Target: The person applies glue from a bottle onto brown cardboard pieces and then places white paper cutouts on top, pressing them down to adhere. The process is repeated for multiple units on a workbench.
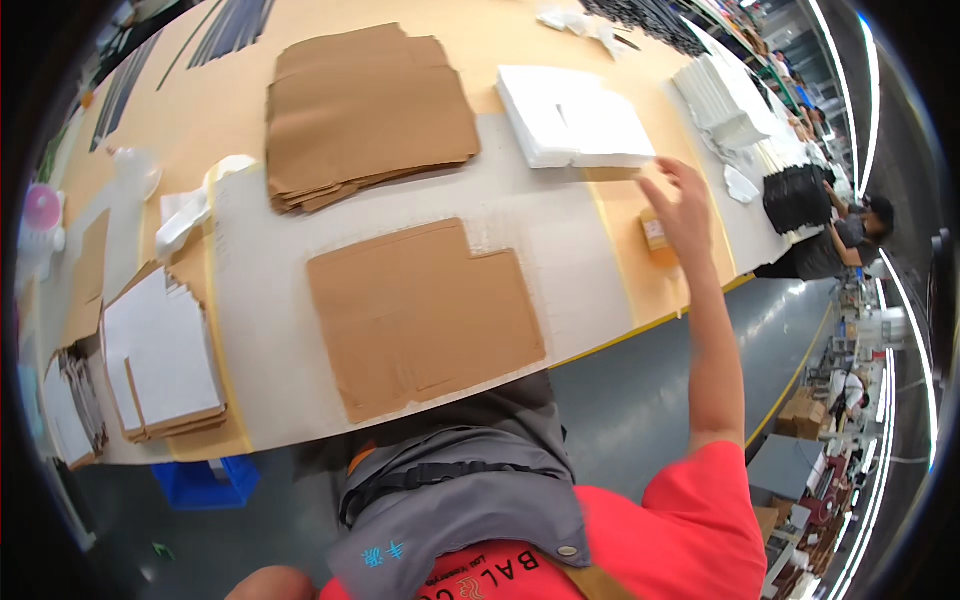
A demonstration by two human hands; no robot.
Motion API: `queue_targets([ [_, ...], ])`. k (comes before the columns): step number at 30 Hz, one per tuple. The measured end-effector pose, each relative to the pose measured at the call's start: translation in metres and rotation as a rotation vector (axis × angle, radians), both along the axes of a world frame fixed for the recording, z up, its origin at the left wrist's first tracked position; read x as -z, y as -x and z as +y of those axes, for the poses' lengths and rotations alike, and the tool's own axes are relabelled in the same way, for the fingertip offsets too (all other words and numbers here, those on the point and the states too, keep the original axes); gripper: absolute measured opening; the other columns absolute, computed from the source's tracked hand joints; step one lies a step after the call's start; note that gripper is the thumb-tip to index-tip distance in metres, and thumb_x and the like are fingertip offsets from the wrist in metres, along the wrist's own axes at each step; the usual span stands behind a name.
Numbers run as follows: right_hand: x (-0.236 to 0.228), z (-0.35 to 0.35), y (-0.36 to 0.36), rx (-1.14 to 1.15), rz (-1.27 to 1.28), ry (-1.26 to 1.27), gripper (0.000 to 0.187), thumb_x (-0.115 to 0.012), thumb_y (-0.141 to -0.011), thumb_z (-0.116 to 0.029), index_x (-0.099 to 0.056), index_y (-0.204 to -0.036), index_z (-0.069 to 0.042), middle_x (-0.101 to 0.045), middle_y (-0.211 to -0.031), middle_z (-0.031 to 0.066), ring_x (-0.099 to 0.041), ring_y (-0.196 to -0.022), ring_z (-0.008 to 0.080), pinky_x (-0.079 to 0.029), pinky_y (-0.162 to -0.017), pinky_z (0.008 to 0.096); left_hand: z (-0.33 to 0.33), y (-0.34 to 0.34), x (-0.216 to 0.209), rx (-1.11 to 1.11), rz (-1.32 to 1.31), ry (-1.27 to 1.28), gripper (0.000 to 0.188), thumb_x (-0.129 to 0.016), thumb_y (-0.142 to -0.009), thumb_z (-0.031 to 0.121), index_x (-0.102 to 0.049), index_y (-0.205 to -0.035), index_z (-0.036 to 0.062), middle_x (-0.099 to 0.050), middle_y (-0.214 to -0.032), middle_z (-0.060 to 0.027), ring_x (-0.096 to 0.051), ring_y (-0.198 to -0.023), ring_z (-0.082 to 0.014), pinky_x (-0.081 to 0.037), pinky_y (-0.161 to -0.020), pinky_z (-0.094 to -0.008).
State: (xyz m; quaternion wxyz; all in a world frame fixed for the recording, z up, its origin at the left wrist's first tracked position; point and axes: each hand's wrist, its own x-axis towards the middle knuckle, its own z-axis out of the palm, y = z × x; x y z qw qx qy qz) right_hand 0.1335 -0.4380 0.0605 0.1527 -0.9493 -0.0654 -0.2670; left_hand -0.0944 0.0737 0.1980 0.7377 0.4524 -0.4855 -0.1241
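My right hand [686,212] reaches over the table's right part, fingers bent and thumb apart, with nothing seen in it. Its fingertips are close to the near right corner of a stack of white foam-like sheets [600,125]; I cannot tell whether they touch. Partly behind the hand is a small orange-yellow item [656,236] with a pale label. A single brown cardboard sheet [425,315], notched at its far right corner, lies flat in front of me. Beyond it stands a pile of similar brown cardboard sheets [370,110]. My left hand is out of view; only some bare skin shows at the lower edge.
White and brown sheets [160,345] are stacked at the left. More white stacked sheets [720,100] and a black pile [797,198] lie far right, where a co-worker [850,235] stands. Dark strips [230,30] lie at the back. A blue bin [205,483] sits under the table.
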Motion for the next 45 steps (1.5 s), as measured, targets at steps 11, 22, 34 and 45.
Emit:
queue_targets([
  [11,0.028,0.080,-0.067,-0.295,-0.063,0.387,0.019,-0.072,-0.087,-0.015,-0.067,-0.106,-0.012,-0.065,-0.108,-0.0014,-0.060,-0.101,0.0193,-0.044,-0.088,0.0368,-0.025,-0.069,0.051,-0.051,0.366,0.134,0.026,-0.073,-0.089,0.013,-0.058,-0.067,0.0081,-0.060,-0.061,-0.0045,-0.055,-0.045,-0.0155,-0.041,-0.041,-0.0296],
  [22,0.033,0.080,-0.088,-0.351,-0.018,0.230,0.018,-0.070,-0.088,-0.011,-0.065,-0.105,-0.009,-0.073,-0.093,0.0052,-0.068,-0.088,0.0261,-0.049,-0.088,0.0375,-0.169,-0.255,0.134,-0.792,-0.455,-0.736,0.028,-0.063,-0.090,0.002,-0.068,-0.117,0.0060,-0.066,-0.117,-0.0108,-0.058,-0.109,-0.0302,-0.048,-0.094,-0.0405],
  [34,0.024,0.067,-0.097,-0.075,0.250,-0.508,0.017,-0.064,-0.096,-0.017,-0.066,-0.108,-0.005,-0.071,-0.086,0.0125,-0.070,-0.081,0.0230,-0.052,-0.077,0.0330,-0.240,-0.329,0.179,-0.810,-0.839,-1.098,0.044,-0.059,-0.078,-0.009,-0.064,-0.120,0.0053,-0.061,-0.130,-0.0092,-0.051,-0.123,-0.0269,-0.041,-0.099,-0.0397],
  [45,0.006,-0.099,-0.137,-0.367,0.078,-2.083,0.028,-0.065,-0.093,-0.014,-0.061,-0.120,-0.005,-0.069,-0.119,0.0174,-0.067,-0.112,0.0345,-0.045,-0.105,0.0677,-0.250,-0.335,0.173,-0.760,-0.863,-1.280,0.037,-0.058,-0.082,-0.006,-0.061,-0.117,0.0065,-0.063,-0.119,-0.0088,-0.052,-0.121,-0.0274,-0.039,-0.099,-0.0409],
])
